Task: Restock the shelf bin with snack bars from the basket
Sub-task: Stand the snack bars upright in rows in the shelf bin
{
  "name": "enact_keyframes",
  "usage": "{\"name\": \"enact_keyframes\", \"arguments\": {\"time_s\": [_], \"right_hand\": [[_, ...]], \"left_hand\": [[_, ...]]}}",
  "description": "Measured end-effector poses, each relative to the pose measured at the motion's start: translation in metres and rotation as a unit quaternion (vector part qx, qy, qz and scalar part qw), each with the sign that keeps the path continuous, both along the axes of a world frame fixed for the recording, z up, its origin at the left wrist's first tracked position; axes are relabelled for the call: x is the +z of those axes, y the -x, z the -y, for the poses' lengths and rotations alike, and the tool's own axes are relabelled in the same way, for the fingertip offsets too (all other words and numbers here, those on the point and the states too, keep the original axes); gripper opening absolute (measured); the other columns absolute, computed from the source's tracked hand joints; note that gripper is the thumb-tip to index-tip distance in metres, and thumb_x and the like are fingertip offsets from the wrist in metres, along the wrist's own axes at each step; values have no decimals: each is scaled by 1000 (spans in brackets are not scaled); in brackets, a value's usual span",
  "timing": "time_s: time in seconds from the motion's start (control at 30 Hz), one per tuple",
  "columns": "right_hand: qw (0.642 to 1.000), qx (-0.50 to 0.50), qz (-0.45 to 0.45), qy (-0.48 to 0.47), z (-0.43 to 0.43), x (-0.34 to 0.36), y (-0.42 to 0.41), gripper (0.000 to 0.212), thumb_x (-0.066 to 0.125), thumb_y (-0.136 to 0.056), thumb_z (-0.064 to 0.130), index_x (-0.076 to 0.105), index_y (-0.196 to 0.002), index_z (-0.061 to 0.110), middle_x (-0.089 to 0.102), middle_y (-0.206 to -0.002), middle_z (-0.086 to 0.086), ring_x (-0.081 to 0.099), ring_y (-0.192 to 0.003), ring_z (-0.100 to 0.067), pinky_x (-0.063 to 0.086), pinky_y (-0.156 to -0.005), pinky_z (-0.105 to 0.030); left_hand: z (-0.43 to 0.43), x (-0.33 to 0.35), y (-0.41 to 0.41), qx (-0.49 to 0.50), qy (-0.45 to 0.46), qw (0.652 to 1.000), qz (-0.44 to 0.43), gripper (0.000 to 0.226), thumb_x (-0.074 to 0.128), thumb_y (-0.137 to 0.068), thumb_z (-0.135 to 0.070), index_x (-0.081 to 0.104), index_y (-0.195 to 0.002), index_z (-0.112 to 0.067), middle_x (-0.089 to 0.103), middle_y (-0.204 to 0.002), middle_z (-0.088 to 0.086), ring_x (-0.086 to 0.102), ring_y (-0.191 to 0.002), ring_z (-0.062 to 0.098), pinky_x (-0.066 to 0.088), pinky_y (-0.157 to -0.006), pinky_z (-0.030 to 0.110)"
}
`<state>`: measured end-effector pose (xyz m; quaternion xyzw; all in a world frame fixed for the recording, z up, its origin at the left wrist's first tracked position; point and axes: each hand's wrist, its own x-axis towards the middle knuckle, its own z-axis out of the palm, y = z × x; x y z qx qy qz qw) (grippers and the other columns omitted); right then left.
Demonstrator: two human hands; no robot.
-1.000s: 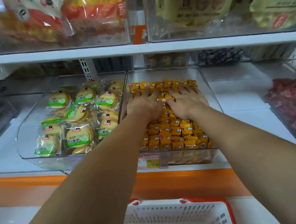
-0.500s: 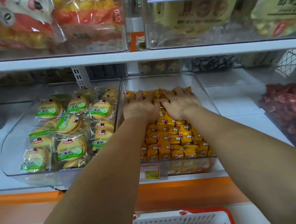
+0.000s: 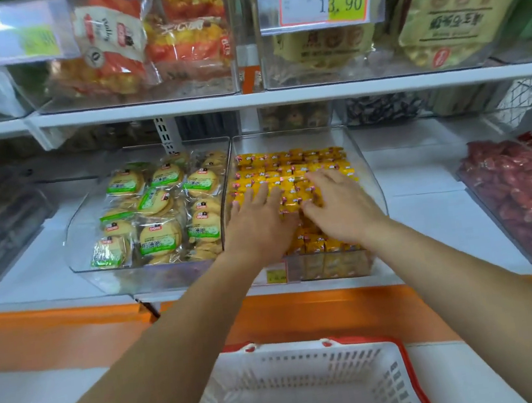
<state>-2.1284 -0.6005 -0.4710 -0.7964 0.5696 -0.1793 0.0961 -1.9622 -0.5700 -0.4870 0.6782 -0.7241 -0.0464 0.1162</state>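
Two hands flat | left hand (image 3: 256,217), right hand (image 3: 339,205) press straight-fingered on snack bars (image 3: 290,164), gripping nothing | bars fill shelf bin (image 3: 287,139) | hands drawn frontward from rear | basket (image 3: 300,366) looks bare: likely finishing

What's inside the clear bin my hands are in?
Yellow-wrapped snack bars fill the clear bin in tight rows. The left hand and right hand lie flat on top, hiding the bars beneath them. Lower layers show only dimly through the front.
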Motion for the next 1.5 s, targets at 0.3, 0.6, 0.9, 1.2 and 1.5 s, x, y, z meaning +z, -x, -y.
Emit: {"name": "enact_keyframes", "arguments": {"time_s": [0.3, 0.6, 0.9, 1.2, 1.5], "right_hand": [[990, -75, -99, -73, -7, -38, -9, 65, 7, -99, 63, -1, -158, 37, -12, -167, -3, -16, -153, -26, -9, -122, -51], [991, -46, -106, -68, -5, -28, -8, 60, 15, -102, 59, 7, -158, 38, 1, -168, -2, -5, -154, -27, -5, -121, -50], [990, 62, -121, 48, -78, -20, 28, 60, 26, -101, 54, 21, -157, 31, 20, -166, -2, 17, -152, -26, 19, -121, -48], [978, 70, -190, 42, -83, -41, 32, 62, 40, -103, 48, 13, -157, 37, 7, -168, 3, 7, -154, -22, 15, -123, -48], [975, 25, -191, 109, -85, -50, 19, 45, 43, -105, 32, 38, -149, 33, 39, -158, 1, 36, -146, -25, 38, -111, -46]], "left_hand": [[10, -17, 3, 1, -65, 997, 51, 60, 13, -108, -50, 1, -163, -30, -8, -172, 3, -12, -157, 31, -4, -125, 54], [16, -5, 6, 8, -112, 991, 75, 60, 14, -107, -54, 0, -162, -35, -13, -172, 2, -14, -157, 32, -3, -125, 56], [-83, -18, 1, -83, 44, 994, 61, 55, 29, -108, -45, 24, -161, -29, 21, -170, 3, 13, -157, 33, 15, -125, 53], [-78, -25, -8, -95, 32, 990, 103, 71, 48, -99, -61, 20, -160, -40, 13, -171, -6, 12, -158, 26, 16, -125, 46], [-76, -35, -16, -94, 71, 989, 89, 69, 58, -97, -55, 29, -158, -40, 23, -168, -8, 21, -156, 25, 16, -125, 43]]}}
